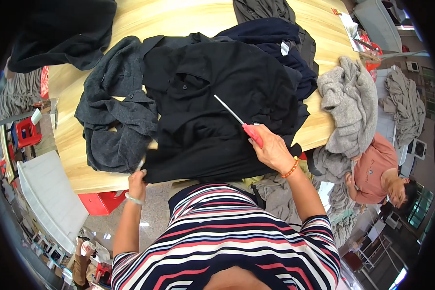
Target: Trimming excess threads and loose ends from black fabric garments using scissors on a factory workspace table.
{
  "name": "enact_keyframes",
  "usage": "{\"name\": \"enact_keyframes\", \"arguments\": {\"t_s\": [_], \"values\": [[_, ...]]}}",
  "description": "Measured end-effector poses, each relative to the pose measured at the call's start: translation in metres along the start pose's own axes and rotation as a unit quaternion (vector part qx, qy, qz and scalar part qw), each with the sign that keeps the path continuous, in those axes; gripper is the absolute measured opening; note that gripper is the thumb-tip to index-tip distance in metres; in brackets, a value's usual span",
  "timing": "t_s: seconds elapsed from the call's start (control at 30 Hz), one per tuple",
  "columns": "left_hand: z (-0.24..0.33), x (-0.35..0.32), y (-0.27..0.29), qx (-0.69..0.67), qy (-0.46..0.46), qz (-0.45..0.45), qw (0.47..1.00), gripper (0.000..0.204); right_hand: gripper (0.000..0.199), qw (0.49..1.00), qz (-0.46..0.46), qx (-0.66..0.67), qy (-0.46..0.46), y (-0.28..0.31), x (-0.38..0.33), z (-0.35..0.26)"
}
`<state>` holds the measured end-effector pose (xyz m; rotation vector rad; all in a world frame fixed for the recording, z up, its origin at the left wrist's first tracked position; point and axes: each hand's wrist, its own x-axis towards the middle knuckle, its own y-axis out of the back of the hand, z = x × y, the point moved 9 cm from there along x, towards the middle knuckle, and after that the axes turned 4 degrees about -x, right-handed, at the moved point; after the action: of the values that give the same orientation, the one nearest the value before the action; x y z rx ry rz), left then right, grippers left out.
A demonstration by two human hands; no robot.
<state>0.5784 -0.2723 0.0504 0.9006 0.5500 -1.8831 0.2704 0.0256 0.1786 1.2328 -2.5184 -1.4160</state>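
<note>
- Two hands are used, one at each side of a black garment (pixel 203 140), which is laid on the wood-look table (pixel 179 19), by the near edge.
- L hand (pixel 137 182): closed; the garment's near L corner is gripped by it. A small pale bit is seen by the fingers; what it is can't be told.
- R hand (pixel 274 151): closed round the handle of a red tool (pixel 249 130) w/ a thin metal rod. The rod is pointed up & to the L, over the garment; if cloth is touched by the tip can't be told.
- Bracelets are worn: a pale bangle (pixel 134 199) on the L wrist, orange beads (pixel 291 169) on the R.
- On the L, a dark grey garment (pixel 101 101) w/ a button is placed just beside the black one.
- Behind, a navy garment (pixel 256 31) is partly covered.
- On the R, a light grey knit (pixel 348 101) is draped over the table edge, near a person in a pink top (pixel 374 169).
</note>
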Motion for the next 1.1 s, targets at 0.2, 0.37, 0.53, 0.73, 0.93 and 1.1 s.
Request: {"name": "enact_keyframes", "arguments": {"t_s": [0.2,0.37,0.53,0.73,0.93,1.1], "values": [[0.020,0.007,-0.003,0.477,-0.435,0.033,0.763,0.018,0.034,0.999,-0.009,-0.014,0.034,0.000,0.000,0.004],[0.127,-0.056,-0.209,0.394,-0.660,-0.072,0.635,0.032,0.032,0.998,-0.041,-0.040,0.035,0.008,0.008,-0.003],[0.148,0.028,-0.268,0.558,-0.621,-0.093,0.542,0.036,0.033,0.996,-0.025,-0.042,0.068,0.021,0.018,-0.021],[0.164,0.082,-0.196,0.397,-0.315,-0.271,0.818,0.011,0.034,0.998,-0.014,-0.035,0.050,0.020,0.019,-0.019],[0.172,0.006,-0.238,0.404,-0.649,-0.139,0.630,0.022,0.035,0.996,-0.038,-0.068,0.038,0.003,0.031,-0.037],[0.116,0.002,-0.287,0.357,-0.650,-0.256,0.620,0.029,0.029,0.994,-0.032,-0.098,0.035,0.003,0.036,-0.049]]}}
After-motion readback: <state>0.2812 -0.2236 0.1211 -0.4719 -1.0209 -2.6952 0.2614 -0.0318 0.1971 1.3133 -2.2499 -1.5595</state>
